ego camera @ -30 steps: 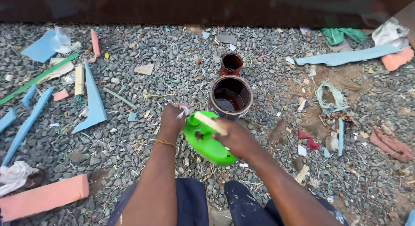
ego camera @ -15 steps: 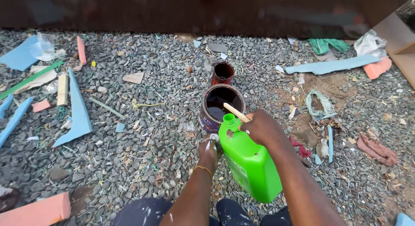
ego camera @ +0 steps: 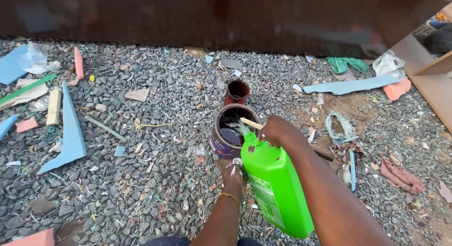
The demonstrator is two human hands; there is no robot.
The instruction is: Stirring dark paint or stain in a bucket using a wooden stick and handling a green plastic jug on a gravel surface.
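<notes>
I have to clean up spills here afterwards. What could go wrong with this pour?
The green jug is tipped by the right hand alone, so the stream may miss the large can and soak into the gravel. The left hand rests just below the can, where splashes could land.
</notes>
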